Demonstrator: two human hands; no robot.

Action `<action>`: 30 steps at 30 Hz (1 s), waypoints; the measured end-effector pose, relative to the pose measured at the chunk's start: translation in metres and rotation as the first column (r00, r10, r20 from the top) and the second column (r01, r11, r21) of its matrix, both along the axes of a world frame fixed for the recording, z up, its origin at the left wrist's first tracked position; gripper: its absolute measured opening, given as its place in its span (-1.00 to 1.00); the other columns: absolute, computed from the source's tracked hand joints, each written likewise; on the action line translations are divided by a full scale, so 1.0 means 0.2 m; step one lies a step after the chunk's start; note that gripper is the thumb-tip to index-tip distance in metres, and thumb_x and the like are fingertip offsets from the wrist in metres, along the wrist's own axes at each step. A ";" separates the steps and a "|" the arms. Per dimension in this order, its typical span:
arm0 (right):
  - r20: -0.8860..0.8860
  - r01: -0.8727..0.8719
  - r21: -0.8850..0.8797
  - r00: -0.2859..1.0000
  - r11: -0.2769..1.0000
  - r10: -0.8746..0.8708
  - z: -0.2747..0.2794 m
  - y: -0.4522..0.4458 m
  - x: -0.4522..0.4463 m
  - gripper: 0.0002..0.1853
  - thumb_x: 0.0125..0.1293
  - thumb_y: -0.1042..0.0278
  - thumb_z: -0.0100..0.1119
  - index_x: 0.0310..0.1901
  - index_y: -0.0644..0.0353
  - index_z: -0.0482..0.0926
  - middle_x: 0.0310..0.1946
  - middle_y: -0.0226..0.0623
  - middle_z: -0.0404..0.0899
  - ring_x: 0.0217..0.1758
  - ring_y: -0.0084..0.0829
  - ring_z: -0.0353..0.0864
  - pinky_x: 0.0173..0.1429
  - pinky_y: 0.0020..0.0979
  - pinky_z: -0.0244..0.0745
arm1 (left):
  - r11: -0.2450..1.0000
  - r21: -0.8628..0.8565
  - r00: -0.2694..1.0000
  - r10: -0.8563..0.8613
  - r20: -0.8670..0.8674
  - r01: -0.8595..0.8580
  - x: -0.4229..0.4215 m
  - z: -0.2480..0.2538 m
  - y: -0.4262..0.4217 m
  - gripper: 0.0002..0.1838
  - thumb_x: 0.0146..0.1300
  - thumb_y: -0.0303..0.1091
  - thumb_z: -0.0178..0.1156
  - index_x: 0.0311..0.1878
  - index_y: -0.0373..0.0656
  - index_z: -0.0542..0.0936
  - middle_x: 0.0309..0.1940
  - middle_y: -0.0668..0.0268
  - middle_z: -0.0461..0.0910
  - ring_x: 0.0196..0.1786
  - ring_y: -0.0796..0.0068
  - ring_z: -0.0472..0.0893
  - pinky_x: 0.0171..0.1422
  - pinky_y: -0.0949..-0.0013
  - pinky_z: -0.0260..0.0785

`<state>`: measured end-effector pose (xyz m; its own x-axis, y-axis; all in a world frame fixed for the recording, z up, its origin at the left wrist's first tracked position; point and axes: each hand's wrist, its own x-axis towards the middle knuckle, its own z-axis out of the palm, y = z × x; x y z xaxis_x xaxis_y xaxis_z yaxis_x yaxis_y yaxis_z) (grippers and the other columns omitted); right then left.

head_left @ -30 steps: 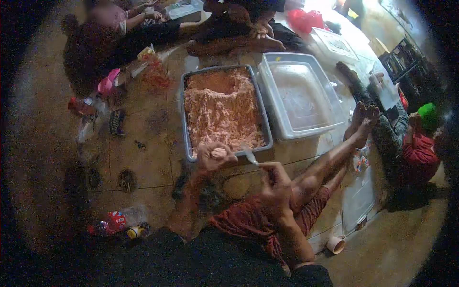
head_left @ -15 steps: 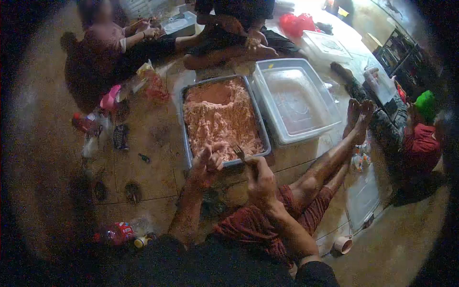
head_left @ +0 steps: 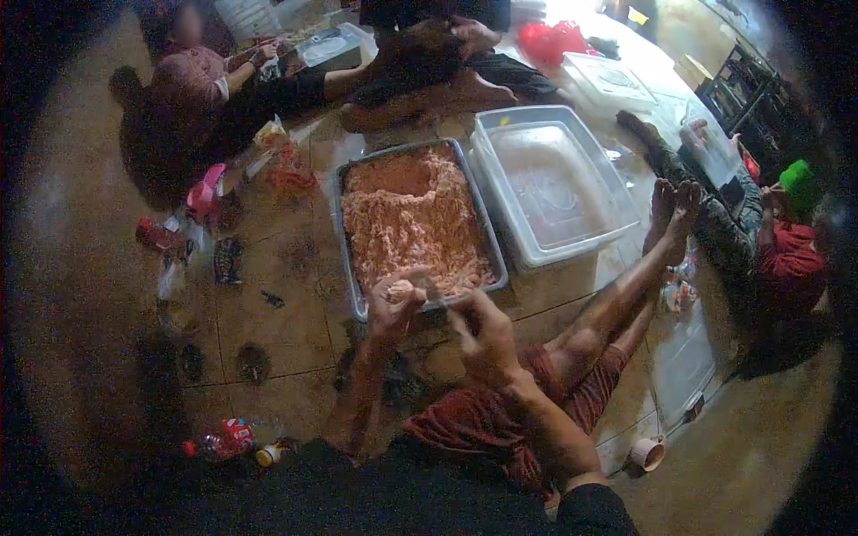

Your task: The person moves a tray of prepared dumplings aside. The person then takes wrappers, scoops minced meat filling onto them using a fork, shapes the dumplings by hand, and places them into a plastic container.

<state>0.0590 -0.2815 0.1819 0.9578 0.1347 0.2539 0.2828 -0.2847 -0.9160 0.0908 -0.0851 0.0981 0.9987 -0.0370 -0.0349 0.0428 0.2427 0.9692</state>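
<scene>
A grey-rimmed tub (head_left: pixel 497 259) holds a crumbly pink-orange mixture (head_left: pixel 407 223), hollowed out at its far end. At the tub's near edge my left hand (head_left: pixel 393 308) is closed, fingers curled around a small pale lump of that mixture (head_left: pixel 404 288). Just right of it, my right hand (head_left: pixel 487 338) is closed on a fork, whose head points toward the left hand and is smeared by motion. Both hands are close together over the near rim.
A clear plastic bin (head_left: pixel 559 201) stands right of the tub. Two people sit across, and another person in red (head_left: pixel 791 268) sits at right. Bottles (head_left: pixel 223 438) lie front left, and a cup (head_left: pixel 647 454) lies front right. Bare legs (head_left: pixel 599 326) extend along the right.
My right hand has turned and brought the fork toward the left hand. My left hand has tilted, showing the lump. The person opposite has shifted their hands.
</scene>
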 end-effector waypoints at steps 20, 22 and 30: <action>0.105 -0.049 -0.292 0.991 0.955 0.083 0.01 -0.06 -0.03 -0.92 0.35 0.52 0.19 -0.17 0.30 0.56 -0.29 0.01 0.56 -0.20 0.05 0.62 -0.13 -0.10 0.51 | 0.944 0.322 0.931 -0.183 0.317 0.076 0.01 0.12 0.00 -0.60 0.06 -0.27 0.56 -0.10 -0.19 0.62 -0.23 0.30 0.70 -0.16 0.43 0.69 -0.03 0.35 0.54; 0.043 -0.055 -0.241 0.997 0.969 0.067 -0.05 -0.05 -0.03 -0.91 0.34 0.53 0.19 -0.15 0.30 0.57 -0.25 0.03 0.58 -0.17 0.03 0.64 -0.10 -0.13 0.53 | 0.799 0.578 0.950 -0.288 0.124 0.167 0.04 0.08 0.07 -0.60 0.09 -0.32 0.56 -0.06 -0.19 0.60 -0.21 0.28 0.70 -0.13 0.40 0.69 0.02 0.34 0.55; -0.079 0.094 -0.208 0.991 0.974 -0.112 -0.03 -0.31 0.03 -0.85 0.34 0.51 0.27 -0.09 0.32 0.60 -0.32 -0.04 0.66 -0.27 -0.19 0.70 -0.12 -0.23 0.56 | 0.796 0.533 0.926 -0.372 0.057 0.287 0.15 0.16 0.05 -0.58 0.21 -0.45 0.48 0.09 -0.20 0.54 -0.16 0.31 0.67 -0.03 0.51 0.66 0.10 0.43 0.54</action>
